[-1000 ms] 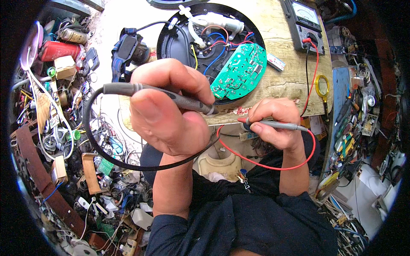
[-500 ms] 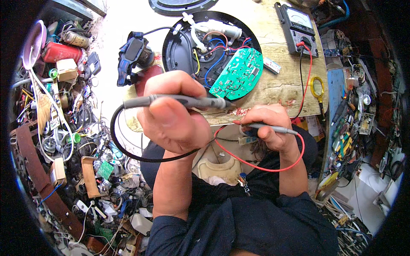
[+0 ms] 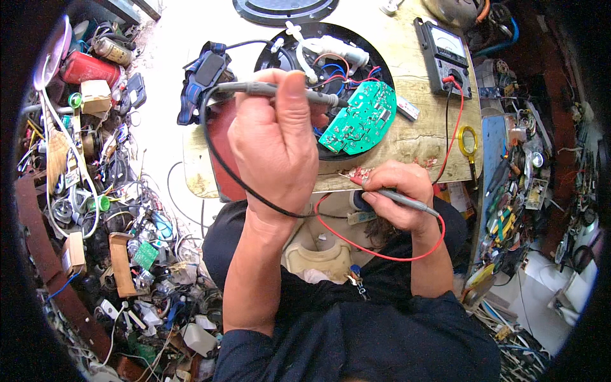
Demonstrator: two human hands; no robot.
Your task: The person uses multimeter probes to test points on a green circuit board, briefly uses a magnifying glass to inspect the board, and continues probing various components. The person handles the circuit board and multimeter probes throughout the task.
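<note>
My left hand is closed around a grey test probe with a black lead. The tip of this probe reaches the left edge of a green circuit board; whether it touches is not clear. My right hand pinches a second test probe, grey and red with a red lead, its thin tip over the table's front edge. The board rests in a round black housing with blue and red wires and a white plastic part. An analog multimeter lies at the right, leads plugged in.
On the wooden table lie a yellow magnifying glass, a strapped headlamp, and a black oval cover. A small white packet sits beside the board. Cluttered electronic scrap fills the left; tools crowd the right.
My left hand has moved up and away from me, bringing its probe over to the board's left edge. The right hand's probe tip now shows, pointing left. The whole view has shifted slightly.
</note>
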